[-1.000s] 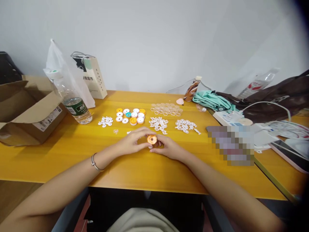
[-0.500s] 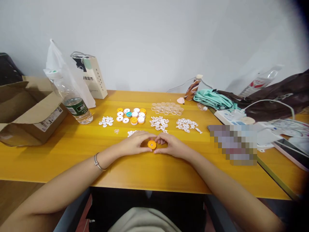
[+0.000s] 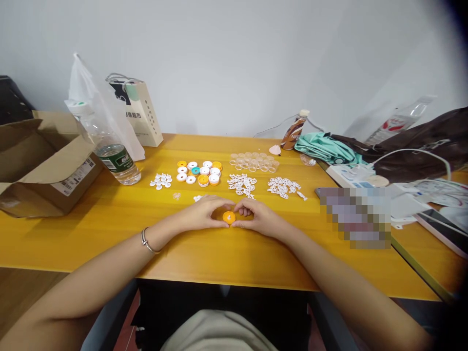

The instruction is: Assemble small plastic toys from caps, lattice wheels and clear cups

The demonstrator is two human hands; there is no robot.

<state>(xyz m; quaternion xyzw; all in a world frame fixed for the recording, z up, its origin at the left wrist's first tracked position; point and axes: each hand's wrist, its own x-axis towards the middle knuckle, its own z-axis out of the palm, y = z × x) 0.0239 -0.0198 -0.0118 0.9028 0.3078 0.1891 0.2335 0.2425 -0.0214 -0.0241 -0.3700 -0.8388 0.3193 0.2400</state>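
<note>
Orange disc point(image 3: 229, 218) now slightly lower, between the fingers point(image 3: 219, 224)

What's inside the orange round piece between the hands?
A small pale part sits at the middle of the orange round piece. Whatever is under that part is covered, so I can't tell.

Brown bottle point(image 3: 292, 132), 1 o'clock, is showing "NES". Paper bag point(image 3: 141, 124), 11 o'clock, is bearing "超市" on its front. Green-labelled bottle point(image 3: 116, 160), between 10 and 11, is displaying "怡". Carton label point(image 3: 75, 178), 10 o'clock: print is blurring.
</note>
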